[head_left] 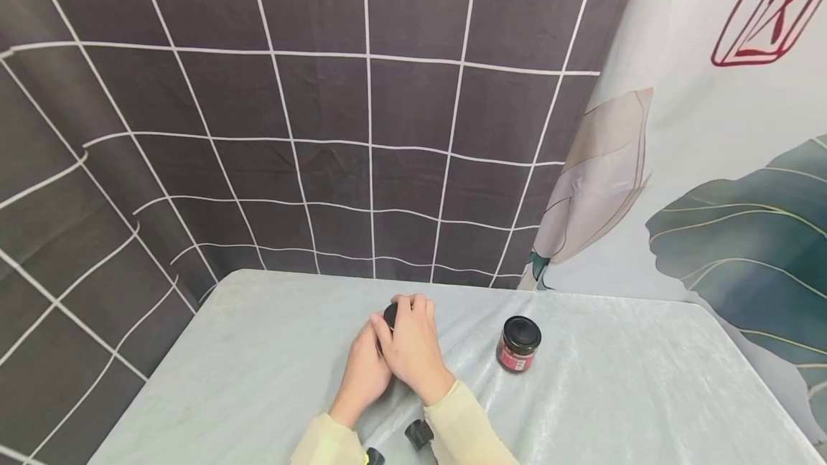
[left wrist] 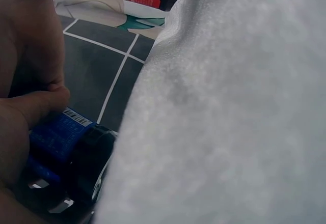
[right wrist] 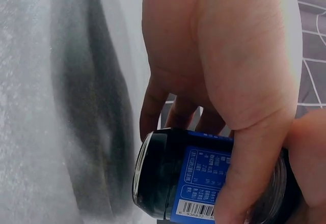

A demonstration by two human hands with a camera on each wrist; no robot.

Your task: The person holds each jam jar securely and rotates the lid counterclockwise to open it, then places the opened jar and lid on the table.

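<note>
From my post I see the right hand (head_left: 413, 343) wrapped round the blue jar (right wrist: 201, 180), its thumb laid across the label (right wrist: 199, 175) near the barcode while the other fingers reach round the far side. The left hand (head_left: 368, 366) presses in beside it, touching the right and gripping the jar towards the lid end (most of its fingers are hidden from me, so I can't tell how each one lies). The black lid (head_left: 389, 316) shows between the hands in the head view, and the base points towards the cloth (head_left: 265, 350); whether it touches down I can't tell. So the jar sits over the middle of the table, towards its far edge, in both hands. Behind the hands come two pale yellow sleeves (head_left: 466, 428), with a small black piece (head_left: 418, 435) beside the right one and another dark bit with a touch of yellow by the left. Off to the person's right, apart from the hands, the red jar (head_left: 519, 346) stands upright with its black lid on. Beyond the table hang a dark curtain (head_left: 329, 99) with white grid lines and, to the right, a white curtain (head_left: 601, 250) with large leaves and a red mark.
</note>
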